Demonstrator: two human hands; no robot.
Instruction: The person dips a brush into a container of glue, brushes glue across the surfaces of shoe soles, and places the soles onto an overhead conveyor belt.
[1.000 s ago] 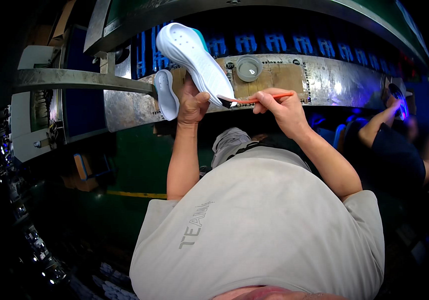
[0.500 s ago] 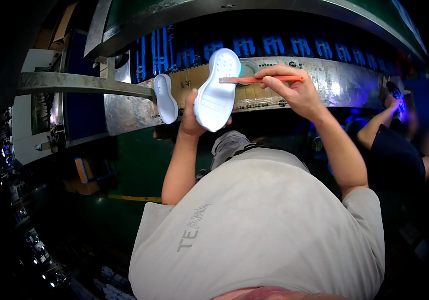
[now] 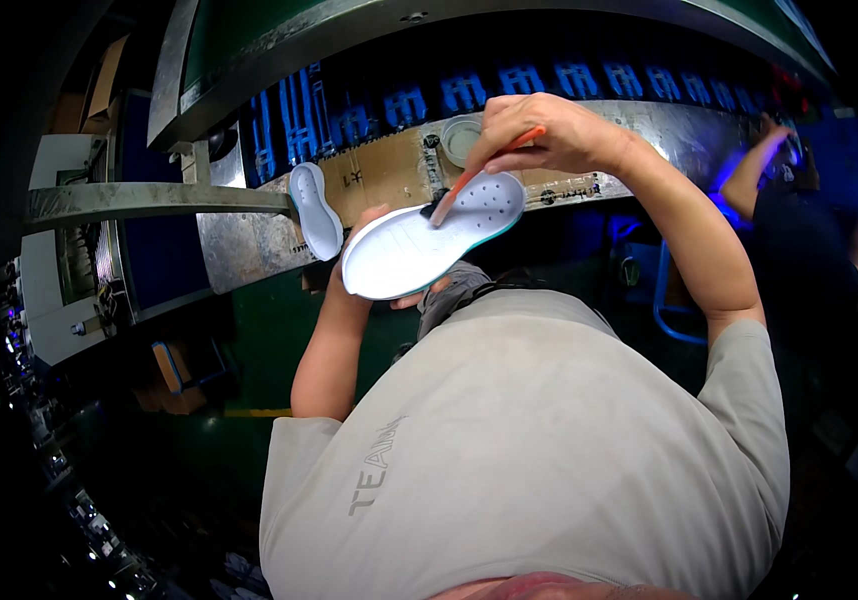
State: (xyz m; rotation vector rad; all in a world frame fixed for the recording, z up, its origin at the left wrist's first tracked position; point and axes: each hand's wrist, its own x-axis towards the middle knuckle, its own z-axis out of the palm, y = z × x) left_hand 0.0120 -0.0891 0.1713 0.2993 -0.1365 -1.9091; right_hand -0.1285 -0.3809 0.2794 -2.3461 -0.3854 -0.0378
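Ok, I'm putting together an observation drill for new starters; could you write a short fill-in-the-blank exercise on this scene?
1. The right hand grips the brush by its orange ____.
2. The shoe sole in the left hand has a mostly ____ upward-facing side.
3. In the picture, a second sole lies to the ____ of the held one.

Missing words: handle; white; left

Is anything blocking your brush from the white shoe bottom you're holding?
Nothing visible is in the way. The brush in the right hand slants down to the sole, its tip seeming to touch it. The bowl stands beyond, not between them.
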